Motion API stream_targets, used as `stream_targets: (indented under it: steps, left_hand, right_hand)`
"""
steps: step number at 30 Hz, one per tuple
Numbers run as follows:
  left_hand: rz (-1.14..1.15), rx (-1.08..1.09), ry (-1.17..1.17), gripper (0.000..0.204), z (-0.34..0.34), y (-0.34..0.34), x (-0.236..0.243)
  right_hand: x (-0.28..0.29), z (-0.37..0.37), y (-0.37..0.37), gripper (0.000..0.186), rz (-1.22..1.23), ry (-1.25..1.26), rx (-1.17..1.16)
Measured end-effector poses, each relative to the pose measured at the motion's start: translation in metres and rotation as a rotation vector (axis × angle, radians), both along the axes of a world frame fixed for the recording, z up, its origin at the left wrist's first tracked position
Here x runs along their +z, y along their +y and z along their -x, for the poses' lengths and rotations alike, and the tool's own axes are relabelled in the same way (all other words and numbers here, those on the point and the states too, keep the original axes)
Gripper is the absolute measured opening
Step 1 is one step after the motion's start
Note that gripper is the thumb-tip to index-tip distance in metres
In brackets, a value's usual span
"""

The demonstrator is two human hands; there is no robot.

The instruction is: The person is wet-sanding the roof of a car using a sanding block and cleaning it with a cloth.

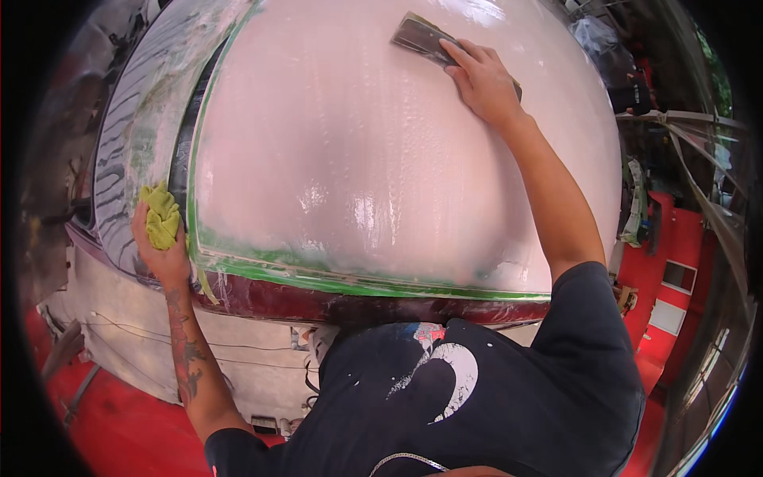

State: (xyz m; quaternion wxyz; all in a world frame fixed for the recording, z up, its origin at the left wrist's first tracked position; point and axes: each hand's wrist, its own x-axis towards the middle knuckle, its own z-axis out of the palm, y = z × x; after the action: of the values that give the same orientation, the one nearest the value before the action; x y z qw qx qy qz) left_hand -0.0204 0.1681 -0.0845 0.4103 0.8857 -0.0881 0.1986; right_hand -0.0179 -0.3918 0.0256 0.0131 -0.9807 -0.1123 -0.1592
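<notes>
One long dark block (421,38), gripped in our right hand (483,82), slants lengthwise from upper left to lower right; our left hand (164,256) clutches a yellow-green cloth (162,216).

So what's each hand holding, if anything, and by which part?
Left hand: yellow-green cloth, by its lower part. Right hand: dark block, by its right half.

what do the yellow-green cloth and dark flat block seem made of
Yellow-green cloth in the left hand: soft fabric, perhaps microfibre; matte, crumpled folds. Dark flat block under the right hand: possibly rubber or plastic; smooth, glossy highlights, straight edges.
</notes>
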Motion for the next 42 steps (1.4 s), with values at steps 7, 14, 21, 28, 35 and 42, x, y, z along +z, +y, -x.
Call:
stream_targets:
  steps: [7,14,21,28,35,42]
  left_hand:
    - [-0.007,0.047,0.046,0.063,0.006,0.016,-0.003]
    - [0.012,0.024,0.024,0.062,0.004,0.009,0.001]
    - [0.016,0.011,0.040,0.063,0.002,0.007,-0.002]
    - [-0.020,0.062,0.074,0.064,0.006,0.013,0.001]
    - [-0.028,0.029,0.037,0.066,0.004,0.011,0.002]
    - [-0.016,0.041,0.031,0.067,0.005,0.006,-0.004]
  right_hand:
    - [0.021,0.169,0.067,0.051,-0.165,0.196,0.102]
    - [0.023,0.128,0.050,0.051,-0.120,0.223,0.387]
    - [-0.015,-0.062,0.057,0.043,-0.103,-0.025,0.296]
    - [0.019,0.141,0.068,0.058,-0.176,0.211,0.227]
    - [0.016,0.053,0.033,0.056,-0.053,0.165,0.347]
    - [-0.006,-0.075,0.020,0.046,-0.027,0.049,0.101]
